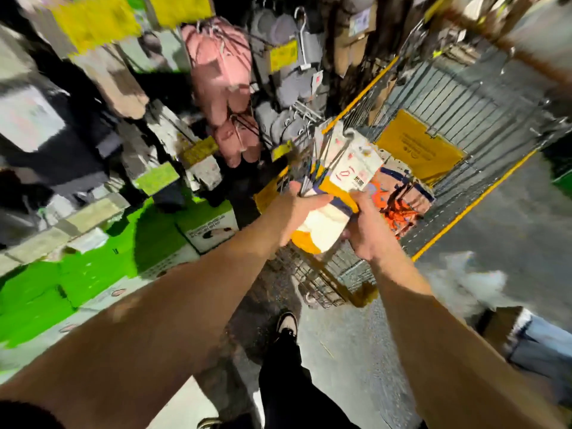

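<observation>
Both my hands hold a bundle of white and yellow socks [325, 224] with white card labels [349, 162] at its top. My left hand [297, 209] grips the bundle from the left, fingers curled round it. On the right side my right hand [368, 230] grips it too. The bundle hangs just over the near corner of a wire cage trolley [458, 97]. The frame is blurred by motion.
Orange and blue-trimmed goods [399, 209] and a yellow sheet [418, 147] lie inside the trolley. Pink slippers [223, 75] and grey slippers [291, 85] hang on a rack behind. Green boxes [93, 267] are stacked at left. My shoe [286, 325] stands on grey floor. Another person's leg [538, 345] shows at right.
</observation>
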Demonstrator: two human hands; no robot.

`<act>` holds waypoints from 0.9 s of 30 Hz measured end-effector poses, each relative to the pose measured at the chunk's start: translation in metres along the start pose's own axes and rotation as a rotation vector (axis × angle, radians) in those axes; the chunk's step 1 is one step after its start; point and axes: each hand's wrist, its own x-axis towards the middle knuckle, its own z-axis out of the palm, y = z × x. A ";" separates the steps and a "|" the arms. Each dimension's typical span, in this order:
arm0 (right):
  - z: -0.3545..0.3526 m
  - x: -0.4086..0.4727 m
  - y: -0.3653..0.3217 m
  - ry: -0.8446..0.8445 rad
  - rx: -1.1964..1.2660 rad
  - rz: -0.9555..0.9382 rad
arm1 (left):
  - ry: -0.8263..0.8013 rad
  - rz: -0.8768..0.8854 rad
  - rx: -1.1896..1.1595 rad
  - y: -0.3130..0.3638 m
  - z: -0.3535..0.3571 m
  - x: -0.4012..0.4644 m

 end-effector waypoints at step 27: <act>0.351 -0.310 -0.044 -0.818 -0.386 -0.613 | 0.703 0.596 -0.217 0.095 -0.251 -0.397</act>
